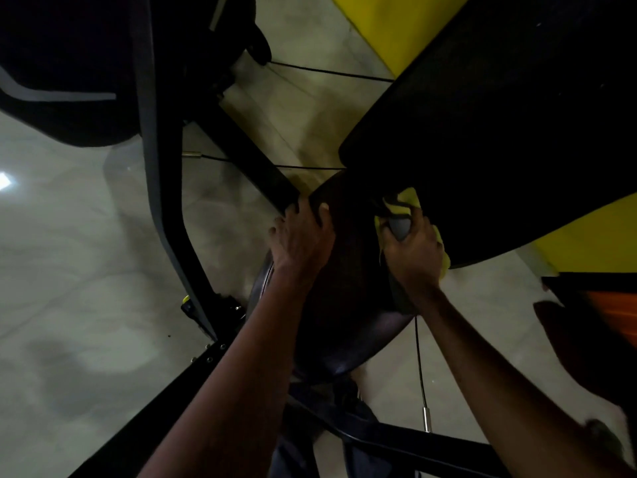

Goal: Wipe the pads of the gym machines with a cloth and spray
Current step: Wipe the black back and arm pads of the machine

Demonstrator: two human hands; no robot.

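1. Left hand point(303, 236) is curled over the far-left edge of the dark seat pad point(344, 322), thumb on top, right beside a black frame bar point(255, 160).
2. Right hand point(415, 253) is clamped round a grey-topped spray bottle point(400, 227) plus a bunched yellow cloth point(412, 198).
3. Cloth's pushed up against the lower edge of the big black back pad point(499, 132), just above the seat.

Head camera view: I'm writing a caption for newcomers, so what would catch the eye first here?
The bright yellow cloth stands out first, bunched in the right hand at centre, where the dark seat meets the big black back pad. The left hand grips the seat's far edge beside it. A yellow panel glows at the top.
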